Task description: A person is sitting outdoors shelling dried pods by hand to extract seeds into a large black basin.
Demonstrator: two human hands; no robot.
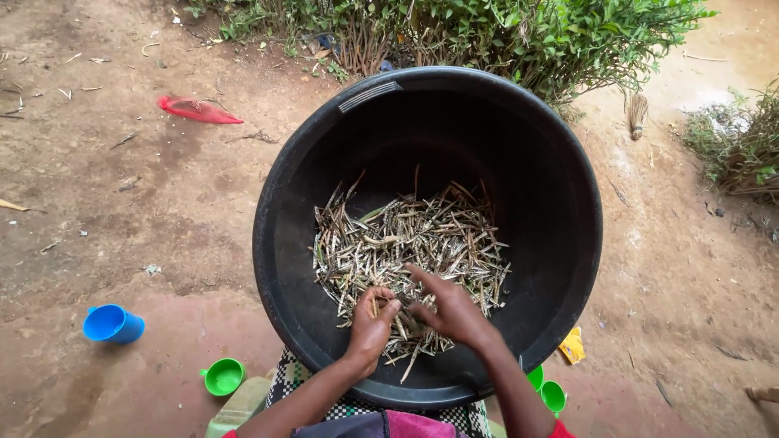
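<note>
Pinched between thumb and fingers, the left hand [372, 320] has its grip closed on a dry pod [375, 302] at the near edge of the heap. Beside it, the right hand [449, 312] lies flat and spread, its grip loose, fingers [423, 276] stretched across the pods with nothing clearly held; the two hands nearly touch.

Both work inside a big round black tub [284, 186] that fills the middle of the view and rests over a checked cloth [292, 377] at the person's lap. A heap of dried pods [414, 235], thin, pale and brown, covers the tub's floor, thickest toward the near side.

Bare reddish earth [122, 235] lies all about. Green bushes [503, 32] stand behind the tub. On the ground to the left sit a blue cup [112, 324] and, nearer the lap, a green cup [223, 376]; further back lies a red scrap [197, 109]. Right of the tub are two more green cups [553, 396] and a small yellow wrapper [573, 345].
</note>
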